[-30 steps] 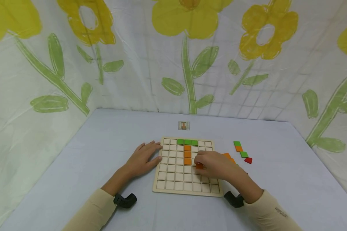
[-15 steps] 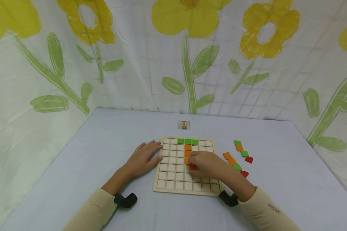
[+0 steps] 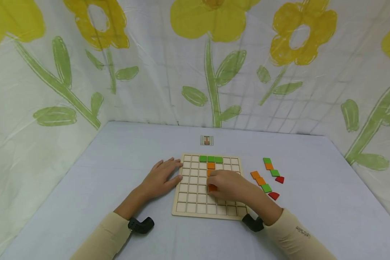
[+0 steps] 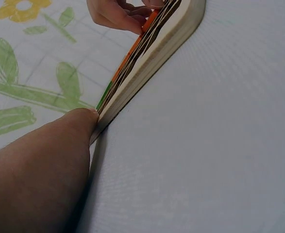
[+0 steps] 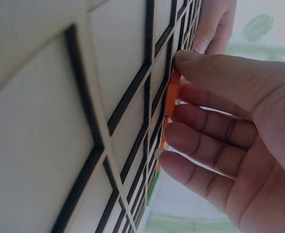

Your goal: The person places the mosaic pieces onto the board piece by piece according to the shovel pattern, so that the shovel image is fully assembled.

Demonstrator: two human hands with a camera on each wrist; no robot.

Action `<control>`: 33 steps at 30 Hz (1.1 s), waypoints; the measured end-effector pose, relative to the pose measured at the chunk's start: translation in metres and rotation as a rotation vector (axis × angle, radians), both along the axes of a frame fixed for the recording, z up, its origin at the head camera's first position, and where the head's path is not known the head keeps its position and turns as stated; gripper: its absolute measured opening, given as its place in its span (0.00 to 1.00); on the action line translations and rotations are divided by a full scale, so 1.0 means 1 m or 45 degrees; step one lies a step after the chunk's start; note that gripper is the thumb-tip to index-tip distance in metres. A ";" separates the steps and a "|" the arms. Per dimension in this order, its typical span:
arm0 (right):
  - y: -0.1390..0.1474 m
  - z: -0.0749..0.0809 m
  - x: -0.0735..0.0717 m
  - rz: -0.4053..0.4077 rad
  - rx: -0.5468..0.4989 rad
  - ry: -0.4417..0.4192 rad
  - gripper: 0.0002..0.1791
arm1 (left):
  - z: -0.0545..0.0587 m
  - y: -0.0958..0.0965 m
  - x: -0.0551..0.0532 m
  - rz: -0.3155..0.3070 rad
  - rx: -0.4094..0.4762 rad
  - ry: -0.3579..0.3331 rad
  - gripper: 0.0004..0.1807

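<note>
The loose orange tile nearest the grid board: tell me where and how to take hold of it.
Probably best to pinch the loose orange tile by its left and right edges, coming from straight above. It is square and lies flat on the table, so its sides offer the grip. Avoid its near edge, where the next orange tile crowds it.

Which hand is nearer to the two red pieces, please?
Right: the right hand is over the board, left of the red pieces; the left hand touches the board's left edge.
</note>
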State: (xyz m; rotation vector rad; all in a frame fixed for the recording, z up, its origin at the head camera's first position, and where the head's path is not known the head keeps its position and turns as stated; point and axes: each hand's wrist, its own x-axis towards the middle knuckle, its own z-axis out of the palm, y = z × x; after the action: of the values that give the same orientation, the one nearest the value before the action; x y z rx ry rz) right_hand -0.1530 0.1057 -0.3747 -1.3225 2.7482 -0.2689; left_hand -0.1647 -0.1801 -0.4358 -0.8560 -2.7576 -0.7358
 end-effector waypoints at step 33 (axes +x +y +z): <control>0.010 0.000 0.003 0.089 -0.116 -0.031 0.13 | 0.001 0.000 0.002 -0.003 0.011 -0.001 0.28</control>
State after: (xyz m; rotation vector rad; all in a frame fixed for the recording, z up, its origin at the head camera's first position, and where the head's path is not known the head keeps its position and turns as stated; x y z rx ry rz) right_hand -0.1495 0.1154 -0.3749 -1.4234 2.6936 -0.4072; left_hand -0.1629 -0.1801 -0.4347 -0.8572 -2.7527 -0.7475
